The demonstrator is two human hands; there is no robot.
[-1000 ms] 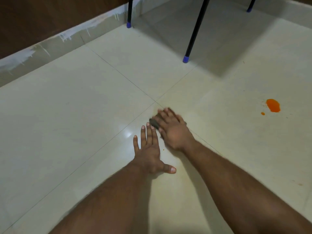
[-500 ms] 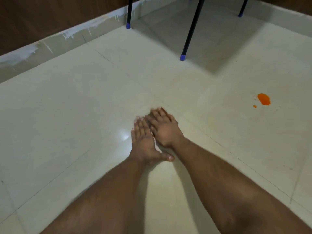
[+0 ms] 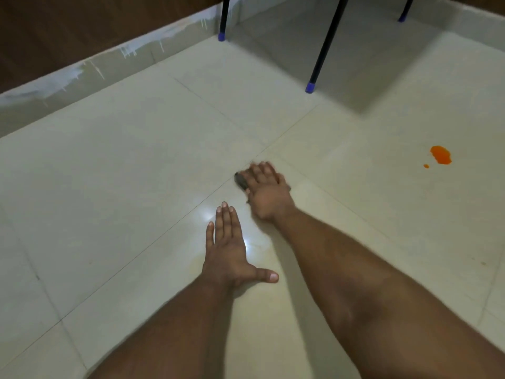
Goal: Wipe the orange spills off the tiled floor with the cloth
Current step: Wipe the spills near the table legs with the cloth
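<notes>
The right hand (image 3: 266, 191) lies palm down on the tiled floor (image 3: 123, 187), fingers straight and close together, pressing a dark cloth (image 3: 241, 181) flat against the tile; only a small edge of the cloth shows past the fingers on the left side, right by a grout line. The left hand (image 3: 228, 248) rests flat on the floor nearer the person, fingers straight and together, thumb stretched out to the right, holding nothing. An orange spill (image 3: 440, 154) with 1 small droplet (image 3: 426, 166) beside it sits on the tile well apart to the right of the cloth. 3 black furniture legs with blue caps (image 3: 309, 87) stand farther back, near the paint-streaked skirting (image 3: 82, 75).
</notes>
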